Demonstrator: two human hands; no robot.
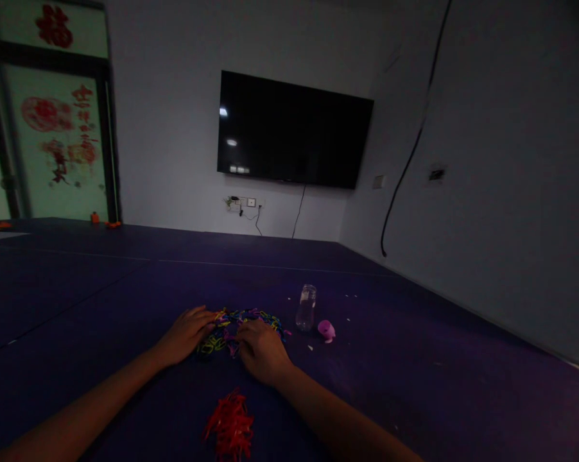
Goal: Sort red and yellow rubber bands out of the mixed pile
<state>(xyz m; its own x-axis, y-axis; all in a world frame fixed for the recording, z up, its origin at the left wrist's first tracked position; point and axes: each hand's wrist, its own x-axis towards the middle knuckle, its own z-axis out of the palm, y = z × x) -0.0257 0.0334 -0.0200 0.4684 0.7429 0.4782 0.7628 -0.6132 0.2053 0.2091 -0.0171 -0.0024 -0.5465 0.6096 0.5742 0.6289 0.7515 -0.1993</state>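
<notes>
A loose pile of small coloured loops (213,344), mostly yellow, blue and purple, lies on the dark purple table; whether they are rubber bands or clips I cannot tell. My left hand (187,333) rests at the pile's left edge, fingers stretched out and touching the loops. Over the right part of the pile, my right hand (263,351) has its fingers bent down and closed among the loops, and its fingertips are partly hidden. Nearer to me, between my forearms, sits a separate heap of red loops (230,427).
A clear bottle (307,309) stands right of the pile, with a pink cup-like piece (326,330) beside it. Small white scraps (310,348) dot the purple tabletop (126,289). Small orange objects (95,218) are at the far left edge. A television (294,128) hangs on the wall behind.
</notes>
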